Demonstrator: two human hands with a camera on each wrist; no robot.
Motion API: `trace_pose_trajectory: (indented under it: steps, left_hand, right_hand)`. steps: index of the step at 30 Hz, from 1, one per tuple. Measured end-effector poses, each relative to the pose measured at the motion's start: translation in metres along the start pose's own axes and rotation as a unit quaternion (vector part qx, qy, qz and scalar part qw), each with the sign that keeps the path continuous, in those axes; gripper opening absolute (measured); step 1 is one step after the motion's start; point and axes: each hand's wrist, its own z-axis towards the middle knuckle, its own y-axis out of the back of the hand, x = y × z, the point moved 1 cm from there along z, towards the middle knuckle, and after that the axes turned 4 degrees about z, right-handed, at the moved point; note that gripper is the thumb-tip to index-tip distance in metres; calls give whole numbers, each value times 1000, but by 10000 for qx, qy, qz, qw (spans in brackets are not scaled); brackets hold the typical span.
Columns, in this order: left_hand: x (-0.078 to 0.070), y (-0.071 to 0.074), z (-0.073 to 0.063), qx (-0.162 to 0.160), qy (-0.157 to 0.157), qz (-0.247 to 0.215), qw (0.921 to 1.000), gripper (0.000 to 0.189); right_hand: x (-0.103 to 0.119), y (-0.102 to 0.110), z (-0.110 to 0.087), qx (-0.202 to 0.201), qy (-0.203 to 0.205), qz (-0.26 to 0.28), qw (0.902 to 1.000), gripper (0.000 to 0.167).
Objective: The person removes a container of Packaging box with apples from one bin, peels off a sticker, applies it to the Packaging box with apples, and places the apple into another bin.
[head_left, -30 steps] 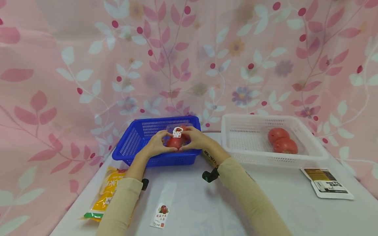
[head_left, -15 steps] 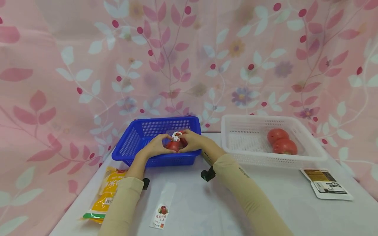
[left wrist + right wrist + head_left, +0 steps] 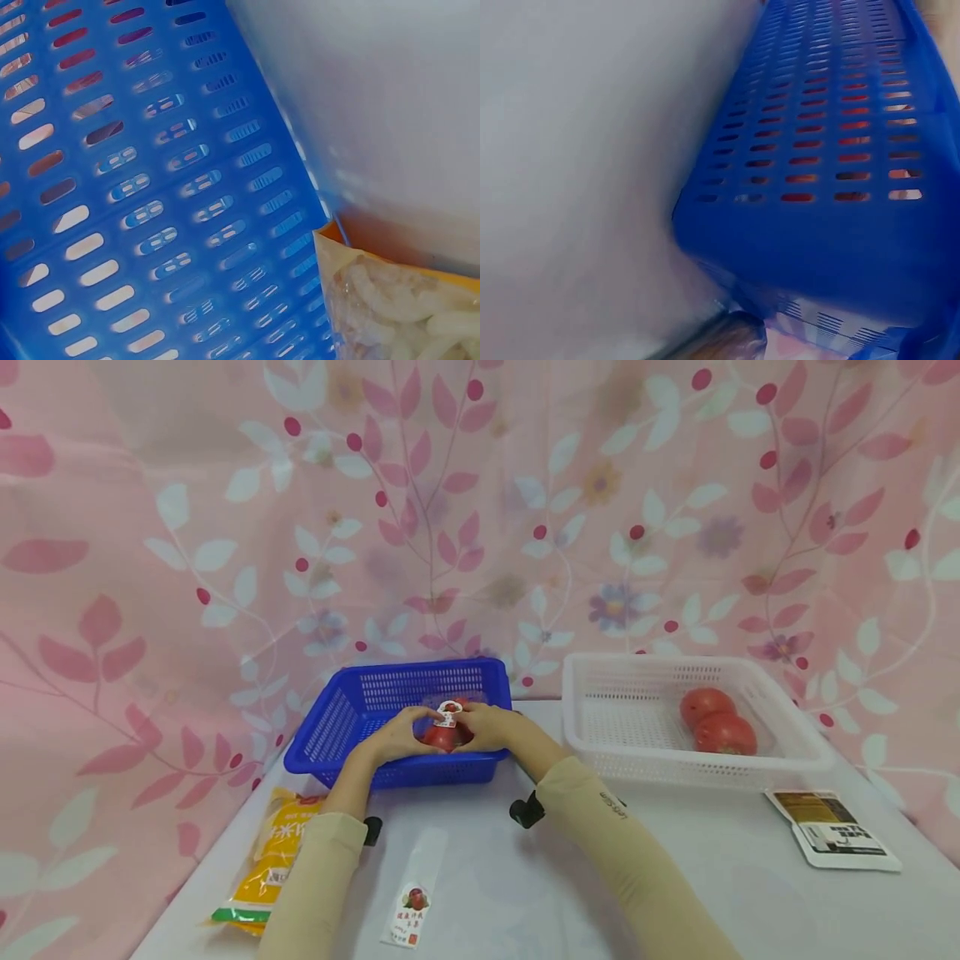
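Observation:
In the head view, my left hand and right hand reach over the near rim of a blue plastic basket. Between them, fingers and thumbs curled round its two sides, they hold a clear bag of red apples. A white label with a fruit picture shows on top of the bag. Both wrist views look at the slotted basket wall from outside, with red showing through some slots; neither hand is visible there. How the fingertips meet the bag is partly hidden.
On the right stands a white basket with two red round fruits. A brown-and-white pouch lies beyond it. A yellow food bag lies beside the left forearm. A clear labelled sleeve lies in front on the white table.
Both hands have lowered slightly with the bag of apples, deeper into the blue basket. The right forearm has shifted a little to the left.

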Motion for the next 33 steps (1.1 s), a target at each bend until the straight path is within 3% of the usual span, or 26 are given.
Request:
trace_pose_trajectory:
  steps: [5,9,15,21,25,33]
  left_hand:
    - [1,-1,0,-13,-130,85,9999,56]
    - [-2,-2,-2,-194,-143,306,9992,55]
    - [-5,-3,-2,-446,-400,543,9967,43]
    - [-6,-3,-2,-488,-464,629,9957,39]
    - [-8,-4,-4,-517,-507,723,9948,39]
    - [-9,-5,-2,-638,-554,1232,9888,33]
  right_hand:
    - [4,-6,-3,-248,62,-623,9977,69]
    - [5,-11,-3,-531,-126,-875,9947,64]
    - [5,-12,-4,-790,-365,-817,9928,53]
    - [2,-13,-7,-1307,-237,-765,9882,39]
    - [3,-13,-10,-1892,132,-1101,9756,27]
    - [4,-10,-17,-2938,877,-1475,9403,22]
